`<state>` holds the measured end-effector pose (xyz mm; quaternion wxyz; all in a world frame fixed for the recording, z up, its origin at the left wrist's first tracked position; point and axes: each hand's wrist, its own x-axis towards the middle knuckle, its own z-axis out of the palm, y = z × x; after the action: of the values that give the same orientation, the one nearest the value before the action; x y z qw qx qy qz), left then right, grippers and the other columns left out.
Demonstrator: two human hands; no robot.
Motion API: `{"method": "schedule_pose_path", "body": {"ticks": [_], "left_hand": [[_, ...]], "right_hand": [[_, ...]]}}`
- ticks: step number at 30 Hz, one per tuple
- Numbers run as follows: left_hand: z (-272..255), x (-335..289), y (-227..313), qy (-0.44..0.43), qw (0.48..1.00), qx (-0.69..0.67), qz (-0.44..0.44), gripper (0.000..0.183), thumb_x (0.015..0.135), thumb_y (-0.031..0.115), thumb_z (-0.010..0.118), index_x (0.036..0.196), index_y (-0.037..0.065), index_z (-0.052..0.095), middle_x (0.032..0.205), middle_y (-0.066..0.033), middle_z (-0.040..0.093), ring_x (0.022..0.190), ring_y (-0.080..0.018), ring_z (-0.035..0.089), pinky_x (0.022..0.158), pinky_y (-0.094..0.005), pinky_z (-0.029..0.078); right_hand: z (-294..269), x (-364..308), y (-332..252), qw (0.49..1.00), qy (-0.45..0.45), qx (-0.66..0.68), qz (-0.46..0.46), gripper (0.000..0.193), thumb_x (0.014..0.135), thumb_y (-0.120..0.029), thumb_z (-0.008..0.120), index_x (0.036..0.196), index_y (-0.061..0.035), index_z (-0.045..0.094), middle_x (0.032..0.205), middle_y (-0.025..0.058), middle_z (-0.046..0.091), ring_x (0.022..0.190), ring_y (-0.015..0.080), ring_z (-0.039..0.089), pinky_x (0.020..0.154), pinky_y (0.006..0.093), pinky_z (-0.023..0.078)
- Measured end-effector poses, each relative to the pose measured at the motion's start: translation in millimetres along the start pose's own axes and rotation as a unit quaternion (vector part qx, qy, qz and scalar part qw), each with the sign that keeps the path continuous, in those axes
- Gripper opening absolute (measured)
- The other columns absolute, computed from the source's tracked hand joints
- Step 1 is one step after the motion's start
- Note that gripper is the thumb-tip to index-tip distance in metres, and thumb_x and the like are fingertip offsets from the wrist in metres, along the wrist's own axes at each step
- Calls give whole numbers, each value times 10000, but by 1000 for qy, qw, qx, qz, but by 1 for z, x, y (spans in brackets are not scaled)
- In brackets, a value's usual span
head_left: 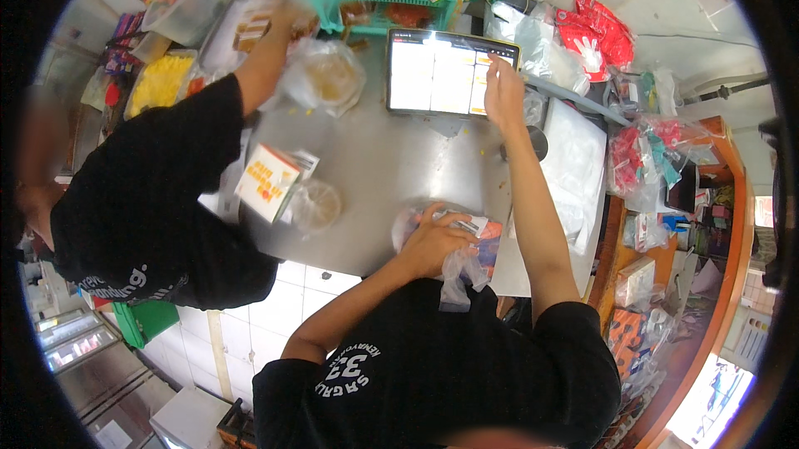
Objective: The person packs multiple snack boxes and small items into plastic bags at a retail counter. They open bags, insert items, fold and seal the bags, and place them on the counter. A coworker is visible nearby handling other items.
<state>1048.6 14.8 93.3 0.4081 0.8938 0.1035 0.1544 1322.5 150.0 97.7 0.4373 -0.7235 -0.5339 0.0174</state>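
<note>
My left hand (pixel 437 243) lies over a bagged package (pixel 487 243) at the table's near edge, its fingers curled over the top. The package is orange and purple inside a clear plastic bag, and a white slip shows by my fingers. The bag's twisted end hangs against my shirt. My right hand (pixel 504 95) reaches to the right side of a tablet (pixel 433 74) with a lit white screen. Its index finger is stretched out at the screen and nothing is held. The tablet leans at the back of the metal table (pixel 374 166).
At left a co-worker in black reaches over a tray (pixel 229 37); that hand is blurred. A white and orange box (pixel 269 183), a clear cup (pixel 316 205) and a bagged container (pixel 329 79) stand nearby. White plastic sheets (pixel 570 170) lie right, below teal shelves (pixel 391 24) and red bags (pixel 595 29).
</note>
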Motion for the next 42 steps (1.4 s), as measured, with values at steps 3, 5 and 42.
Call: {"method": "schedule_pose_path", "body": {"ticks": [3,5,42], "left_hand": [[0,0,2,7,1000,5,-5,239,892,349,638,942,144,751,1073,49,722,1258,-185,505,1117,-551,203],[1,1,2,7,1000,14,-2,243,887,355,643,929,140,749,1072,53,722,1262,-185,500,1117,-550,205],[22,-5,-10,95,995,-13,2,111,859,247,669,898,154,714,997,9,712,1185,-189,557,1025,-493,330]], "right_hand": [[2,-38,-12,998,-55,10,-35,236,918,-143,490,1092,-17,588,1131,201,652,935,405,644,818,467,503],[5,-60,-18,990,-134,17,-24,241,897,-128,495,1093,-23,590,1070,187,660,893,401,648,788,468,506],[-91,-243,-108,992,-8,48,112,34,849,-31,677,882,-28,673,724,115,597,618,234,614,578,318,497]]}}
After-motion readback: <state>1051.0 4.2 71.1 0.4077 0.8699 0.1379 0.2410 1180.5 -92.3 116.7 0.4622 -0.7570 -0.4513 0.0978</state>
